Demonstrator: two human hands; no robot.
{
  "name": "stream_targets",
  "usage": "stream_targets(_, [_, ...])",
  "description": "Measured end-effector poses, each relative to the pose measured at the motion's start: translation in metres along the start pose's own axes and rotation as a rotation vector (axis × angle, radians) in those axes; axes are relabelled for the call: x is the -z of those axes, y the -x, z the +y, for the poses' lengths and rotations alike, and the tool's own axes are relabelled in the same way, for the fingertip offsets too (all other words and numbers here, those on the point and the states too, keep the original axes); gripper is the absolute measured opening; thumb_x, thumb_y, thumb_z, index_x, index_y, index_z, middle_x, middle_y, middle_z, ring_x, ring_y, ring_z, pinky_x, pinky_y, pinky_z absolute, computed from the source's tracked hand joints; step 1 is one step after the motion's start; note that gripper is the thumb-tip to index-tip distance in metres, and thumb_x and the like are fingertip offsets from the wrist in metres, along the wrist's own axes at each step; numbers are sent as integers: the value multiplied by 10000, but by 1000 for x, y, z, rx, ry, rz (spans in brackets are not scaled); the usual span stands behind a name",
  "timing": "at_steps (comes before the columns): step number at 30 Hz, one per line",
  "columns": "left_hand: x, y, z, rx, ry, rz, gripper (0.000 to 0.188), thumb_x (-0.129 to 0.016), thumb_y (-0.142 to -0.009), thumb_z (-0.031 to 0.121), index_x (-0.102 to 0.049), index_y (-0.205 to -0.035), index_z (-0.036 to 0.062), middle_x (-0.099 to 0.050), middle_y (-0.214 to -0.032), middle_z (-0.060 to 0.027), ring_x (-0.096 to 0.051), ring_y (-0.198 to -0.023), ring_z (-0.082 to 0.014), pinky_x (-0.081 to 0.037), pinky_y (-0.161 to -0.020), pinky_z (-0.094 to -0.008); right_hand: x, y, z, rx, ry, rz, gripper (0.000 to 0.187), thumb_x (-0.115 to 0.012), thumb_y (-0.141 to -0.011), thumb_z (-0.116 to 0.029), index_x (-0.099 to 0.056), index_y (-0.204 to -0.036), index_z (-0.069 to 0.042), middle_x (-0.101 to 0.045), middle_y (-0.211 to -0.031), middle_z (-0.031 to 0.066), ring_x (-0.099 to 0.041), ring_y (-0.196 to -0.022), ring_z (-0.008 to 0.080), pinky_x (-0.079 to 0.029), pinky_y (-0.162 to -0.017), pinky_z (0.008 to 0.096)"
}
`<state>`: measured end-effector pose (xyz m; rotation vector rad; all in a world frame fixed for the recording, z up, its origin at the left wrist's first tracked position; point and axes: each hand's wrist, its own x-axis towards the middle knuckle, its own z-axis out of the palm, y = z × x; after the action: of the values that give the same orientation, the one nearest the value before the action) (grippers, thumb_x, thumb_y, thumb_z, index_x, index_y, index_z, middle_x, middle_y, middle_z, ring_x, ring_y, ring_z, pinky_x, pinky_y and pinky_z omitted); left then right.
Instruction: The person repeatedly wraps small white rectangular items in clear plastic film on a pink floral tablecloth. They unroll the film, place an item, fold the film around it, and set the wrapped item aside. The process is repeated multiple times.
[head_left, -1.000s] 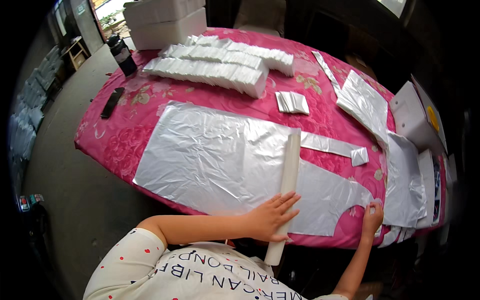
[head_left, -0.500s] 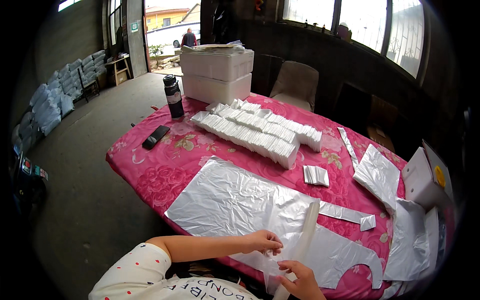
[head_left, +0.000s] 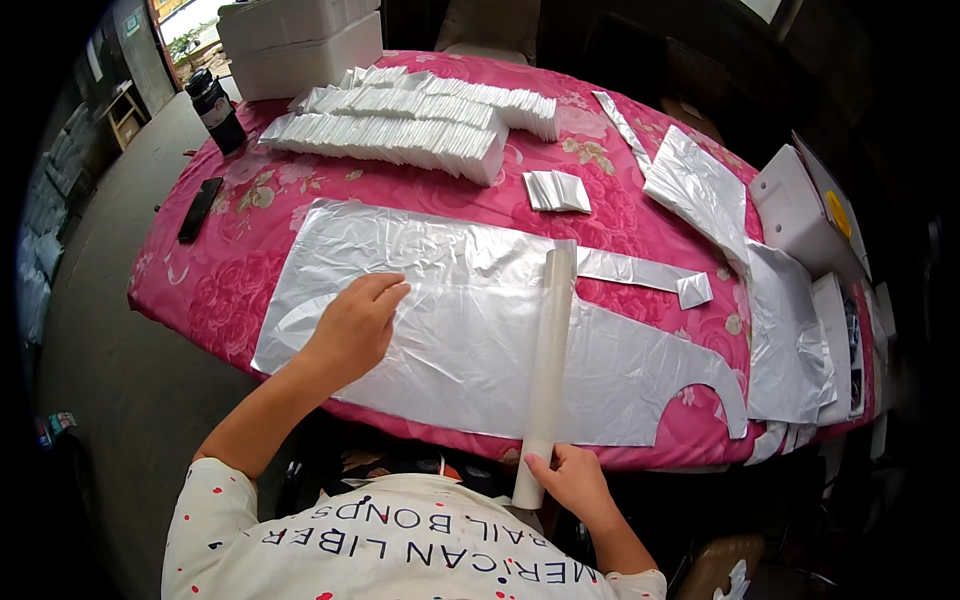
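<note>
A silvery-white plastic apron (head_left: 620, 370) lies flat across the near side of the table, its curved neck cut-out at the right. Across it stands a pale roll of clear plastic film (head_left: 546, 350), its lower end jutting past the table edge. My right hand (head_left: 568, 475) is closed around that lower end, thumb on top. Over the left part of the apron, my left hand (head_left: 362, 325) is closed with fingertips pinched together, seemingly on thin clear film (head_left: 470, 300) running from the roll. The film's edges are hard to make out against the apron.
Behind stand rows of folded white packets (head_left: 400, 130), a small packet stack (head_left: 556, 191), foam boxes (head_left: 300, 50), a black bottle (head_left: 214, 112) and a phone (head_left: 200, 210). Folded plastic sheets (head_left: 700, 190) and a white box (head_left: 805, 215) sit at the right on the pink tablecloth (head_left: 220, 300).
My left hand has moved left, away from the roll, over the apron. My right hand has gone onto the roll's lower end. The view has tilted down and turned right.
</note>
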<state>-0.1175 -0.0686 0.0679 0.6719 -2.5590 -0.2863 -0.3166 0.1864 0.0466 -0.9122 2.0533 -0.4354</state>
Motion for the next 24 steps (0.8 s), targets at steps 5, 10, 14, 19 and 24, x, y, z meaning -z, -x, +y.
stream_targets(5, [-115,-10,75,-122,321,-161,504,-542,-820,93,-392,-1274,-66,-397,-1332,-208,-378,-1244,-348,-326,-1033,-400,4,0,4,19,-13,-4,448,-613,-784,-400,-655,-914,27,-653,-756,187,-646,-679,272,-494,-658,331])
stream_targets(10, [-153,-15,88,-159,210,-265,572,-432,-849,190,-307,-1327,-98,-272,-1416,-248,-240,-1338,-357,-182,-1102,-432,8,-10,28,58,-89,-108,453,-614,-808,-404,-653,-896,39,-651,-725,167,-646,-659,236,-494,-638,319])
stream_targets(14, [-153,-11,87,-170,72,-303,597,-381,-849,224,-286,-1335,-111,-254,-1419,-271,-223,-1347,-360,-151,-1110,-434,26,-45,18,4,-277,-137,529,-572,-855,-474,-653,-790,45,-647,-671,104,-633,-583,152,-495,-563,262])
stream_targets(19, [-157,-14,91,-176,70,-275,597,-358,-847,223,-296,-1329,-122,-274,-1410,-276,-227,-1348,-357,-144,-1112,-426,74,-148,-10,91,-462,-40,467,-528,-893,-454,-626,-802,-7,-631,-715,45,-602,-609,114,-486,-557,228])
stream_targets(24, [-158,-14,90,-184,67,-263,589,-365,-845,216,-306,-1322,-125,-275,-1402,-292,-243,-1338,-373,-146,-1111,-435,89,-233,-24,121,-1311,-17,330,-521,-915,-330,-582,-970,-11,-642,-948,87,-618,-860,179,-508,-753,292])
